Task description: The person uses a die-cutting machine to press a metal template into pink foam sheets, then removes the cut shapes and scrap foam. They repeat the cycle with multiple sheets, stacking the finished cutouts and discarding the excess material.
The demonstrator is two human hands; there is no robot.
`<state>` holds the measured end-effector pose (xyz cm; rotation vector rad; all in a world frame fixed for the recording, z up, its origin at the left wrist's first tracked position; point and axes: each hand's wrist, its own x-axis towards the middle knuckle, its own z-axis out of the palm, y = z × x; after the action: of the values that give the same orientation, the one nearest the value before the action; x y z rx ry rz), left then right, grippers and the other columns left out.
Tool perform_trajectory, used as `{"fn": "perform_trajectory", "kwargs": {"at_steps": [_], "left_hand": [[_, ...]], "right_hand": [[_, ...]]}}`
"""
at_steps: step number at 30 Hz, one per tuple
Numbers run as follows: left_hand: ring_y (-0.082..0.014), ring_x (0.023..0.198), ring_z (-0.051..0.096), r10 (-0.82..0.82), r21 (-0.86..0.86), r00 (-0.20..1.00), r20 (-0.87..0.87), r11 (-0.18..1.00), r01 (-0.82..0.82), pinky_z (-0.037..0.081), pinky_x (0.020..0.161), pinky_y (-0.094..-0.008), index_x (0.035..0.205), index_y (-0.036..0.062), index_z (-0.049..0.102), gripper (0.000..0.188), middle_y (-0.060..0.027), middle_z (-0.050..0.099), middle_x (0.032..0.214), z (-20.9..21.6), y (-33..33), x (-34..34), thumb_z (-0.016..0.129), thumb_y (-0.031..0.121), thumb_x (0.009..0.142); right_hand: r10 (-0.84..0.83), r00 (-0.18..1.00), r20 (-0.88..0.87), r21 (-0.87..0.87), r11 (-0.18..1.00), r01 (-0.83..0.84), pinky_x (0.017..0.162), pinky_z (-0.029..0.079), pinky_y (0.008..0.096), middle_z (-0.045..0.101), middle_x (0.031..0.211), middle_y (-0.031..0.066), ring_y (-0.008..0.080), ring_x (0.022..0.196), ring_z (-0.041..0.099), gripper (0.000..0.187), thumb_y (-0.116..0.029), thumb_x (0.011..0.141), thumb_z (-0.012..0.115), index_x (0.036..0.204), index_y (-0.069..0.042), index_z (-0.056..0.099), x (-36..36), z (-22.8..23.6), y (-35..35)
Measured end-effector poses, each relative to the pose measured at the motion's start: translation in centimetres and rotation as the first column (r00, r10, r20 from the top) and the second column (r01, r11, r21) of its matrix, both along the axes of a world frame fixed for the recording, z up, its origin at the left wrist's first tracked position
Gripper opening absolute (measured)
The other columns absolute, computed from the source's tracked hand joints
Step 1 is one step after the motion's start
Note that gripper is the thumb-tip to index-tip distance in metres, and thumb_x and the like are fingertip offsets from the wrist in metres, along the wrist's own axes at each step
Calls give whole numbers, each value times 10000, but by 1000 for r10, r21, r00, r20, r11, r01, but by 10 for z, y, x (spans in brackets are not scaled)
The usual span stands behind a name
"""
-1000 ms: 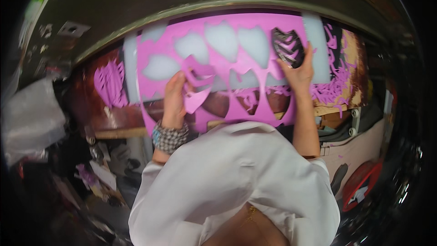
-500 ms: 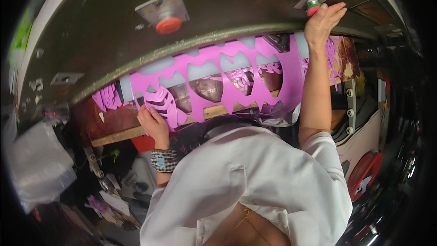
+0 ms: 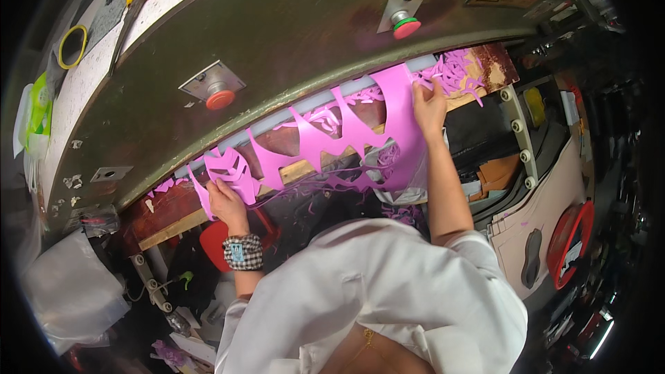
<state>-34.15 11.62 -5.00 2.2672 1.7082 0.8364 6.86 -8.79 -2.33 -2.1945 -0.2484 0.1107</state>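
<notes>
A pink sheet (image 3: pixel 403 107) with large cut-out openings stretches between my hands along the front of the green machine. My right hand (image 3: pixel 431 107) pinches its right edge, thumb and fingers closed. At the left end my left hand (image 3: pixel 228 206) is closed on a slotted pink cut piece (image 3: pixel 233 170), against the sheet's left end; whether it grips the sheet as well I cannot tell. The sheet's near edge hangs over the wooden edge of the brown work board (image 3: pixel 158 217). Behind it, a pale grey strip (image 3: pixel 260 127) shows under the machine.
Pink scraps (image 3: pixel 457 73) are heaped at the board's right end. Two red push buttons, a left one (image 3: pixel 220 99) and a right one (image 3: pixel 406 26), stick out from the machine front (image 3: pixel 298 48). Clear plastic bags (image 3: pixel 69 284) hang at left; a red round tub (image 3: pixel 570 246) stands at right.
My right hand has come down from the right push button to the sheet's right edge. The sheet is drawn toward me, its near edge drooping. The view has shifted.
</notes>
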Motion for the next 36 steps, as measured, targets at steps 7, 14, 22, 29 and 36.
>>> {"fn": "perform_trajectory", "kwargs": {"at_steps": [7,14,22,29,36], "left_hand": [[-457,671,521,-52,-49,995,81,997,56,386,584,-492,889,-5,464,239,-263,537,720,2,-8,11,429,209,990],[-277,657,477,-64,-18,970,233,997,70,405,632,-391,915,-25,471,267,-175,496,710,10,-53,-9,396,215,1006],[-145,652,509,-23,-47,847,531,997,56,421,569,-270,877,-2,516,321,-62,546,725,57,-55,-30,426,278,1006],[-110,632,588,54,-382,536,842,762,523,479,474,-226,915,16,574,270,-52,602,772,77,-108,62,477,257,989],[-90,604,512,-198,-339,503,841,532,776,425,534,-245,879,38,554,241,-5,549,686,92,-194,203,498,251,978]], "right_hand": [[-8,991,133,-188,982,34,689,480,397,634,710,198,375,691,609,315,-334,848,623,818,-26,683,15,-33,-17],[-44,982,185,131,991,20,635,458,423,600,702,199,361,658,590,241,-209,834,637,747,16,640,-35,0,-82],[411,791,453,-108,906,-409,962,426,400,556,1201,186,367,1134,515,743,-156,652,784,1303,-9,459,-50,30,-43],[384,909,-161,627,751,-206,868,507,310,576,1199,155,214,1028,609,832,-67,719,775,1410,-10,316,-49,24,-103],[218,926,-310,841,516,160,856,498,339,541,1204,173,233,1029,584,704,-97,848,655,1432,-49,265,-56,57,-167]]}}
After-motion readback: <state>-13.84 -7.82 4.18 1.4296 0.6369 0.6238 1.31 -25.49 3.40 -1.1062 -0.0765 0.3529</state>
